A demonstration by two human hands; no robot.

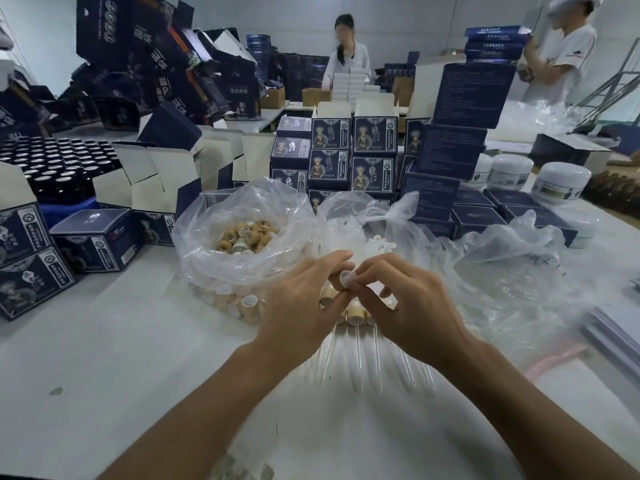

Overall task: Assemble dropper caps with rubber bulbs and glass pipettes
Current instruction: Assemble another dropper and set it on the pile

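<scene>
My left hand point(304, 299) grips a tan bamboo-look dropper cap point(341, 280) between thumb and fingers, open end toward me. My right hand point(401, 299) pinches a white rubber bulb point(347, 278) at the cap's opening. Below my hands lie assembled droppers point(355, 318) with tan caps, and clear glass pipettes point(358, 358) stretching toward me on the white table. A clear plastic bag point(214, 237) of loose tan caps point(247, 235) stands just left of my hands. A second bag holds white rubber bulbs point(379, 245) behind my right hand.
Dark blue product boxes point(372, 157) are stacked behind the bags and at the left point(98, 237). White jars point(561, 181) stand at the right. Crumpled clear plastic point(512, 258) lies to the right. A tray of black bottles point(65, 161) is at far left. Two persons work beyond.
</scene>
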